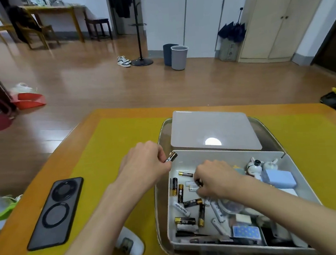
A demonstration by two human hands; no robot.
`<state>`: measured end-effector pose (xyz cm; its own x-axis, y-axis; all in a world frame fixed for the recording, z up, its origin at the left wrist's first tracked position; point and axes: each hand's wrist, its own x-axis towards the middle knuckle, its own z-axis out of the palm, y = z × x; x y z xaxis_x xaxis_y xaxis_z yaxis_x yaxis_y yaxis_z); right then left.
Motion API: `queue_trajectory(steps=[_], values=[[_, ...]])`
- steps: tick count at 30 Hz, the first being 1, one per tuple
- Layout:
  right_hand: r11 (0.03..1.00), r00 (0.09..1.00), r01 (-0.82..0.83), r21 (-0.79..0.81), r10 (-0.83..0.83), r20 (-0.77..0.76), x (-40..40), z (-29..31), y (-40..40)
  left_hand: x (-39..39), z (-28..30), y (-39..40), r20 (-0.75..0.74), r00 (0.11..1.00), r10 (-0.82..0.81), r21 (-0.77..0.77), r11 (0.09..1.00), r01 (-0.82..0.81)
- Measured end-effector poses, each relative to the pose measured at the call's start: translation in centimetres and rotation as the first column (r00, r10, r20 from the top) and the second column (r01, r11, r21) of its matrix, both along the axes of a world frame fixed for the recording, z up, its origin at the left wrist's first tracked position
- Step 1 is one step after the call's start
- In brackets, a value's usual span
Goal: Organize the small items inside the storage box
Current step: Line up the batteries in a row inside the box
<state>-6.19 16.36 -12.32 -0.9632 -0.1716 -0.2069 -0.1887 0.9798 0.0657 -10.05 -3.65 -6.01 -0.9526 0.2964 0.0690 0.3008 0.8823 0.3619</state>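
A white storage box (220, 153) sits in a clear tray on the yellow mat. Several black-and-gold and white batteries (188, 203) lie loose on its floor. My left hand (146, 164) hovers at the box's far left corner and pinches a black-and-gold battery (171, 157) just above the rim. My right hand (214, 179) is down inside the box, its fingertips pinching a small dark battery (198, 183) among the white ones. Small animal figurines (255, 166), a light blue case (280, 180) and a blue patterned card pack (246, 232) fill the box's right and near side.
The box's frosted lid (213, 128) lies on the tray behind the box. A black phone (55, 213) rests on the mat to the left, and a white device (129, 243) lies near the front edge. The table's far edge (142, 109) drops to a wooden floor.
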Motion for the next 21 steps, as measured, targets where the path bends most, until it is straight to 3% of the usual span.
queue_trajectory(steps=[4, 6, 9, 11, 14, 17, 21], values=[[0.997, 0.997, 0.073, 0.019, -0.073, -0.011, 0.6, -0.1, 0.7, 0.3, -0.3, 0.6, -0.026, 1.0, -0.016, 0.001, 1.0, 0.016], [1.0, 0.999, 0.029, -0.003, -0.029, 0.017, 0.6, 0.4, 1.0, 0.4, -0.5, 1.1, -0.036, 0.999, -0.033, 0.019, 0.999, 0.034], [0.988, 0.979, 0.018, -0.152, 0.014, 0.204, 0.6, 1.6, 1.9, 0.4, -1.0, 2.0, -0.043, 0.997, -0.071, 0.05, 0.996, 0.074], [0.963, 0.978, 0.082, -0.258, -0.028, 0.206, 0.6, 2.3, 2.9, 0.3, -1.6, 2.9, -0.048, 0.991, -0.123, 0.069, 0.99, 0.126], [0.894, 0.98, 0.198, -0.402, -0.168, 0.108, 0.9, 3.0, 4.8, 0.3, -2.9, 4.7, -0.084, 0.974, -0.213, 0.047, 0.975, 0.217], [0.761, 0.938, 0.339, -0.552, -0.316, 0.141, 1.4, 3.4, 6.1, 0.3, -4.6, 6.6, -0.132, 0.96, -0.245, -0.058, 0.969, 0.24], [0.687, 0.893, 0.436, -0.581, -0.41, 0.186, 1.5, 2.7, 6.3, 0.4, -6.4, 8.5, -0.148, 0.943, -0.297, -0.215, 0.941, 0.263]])
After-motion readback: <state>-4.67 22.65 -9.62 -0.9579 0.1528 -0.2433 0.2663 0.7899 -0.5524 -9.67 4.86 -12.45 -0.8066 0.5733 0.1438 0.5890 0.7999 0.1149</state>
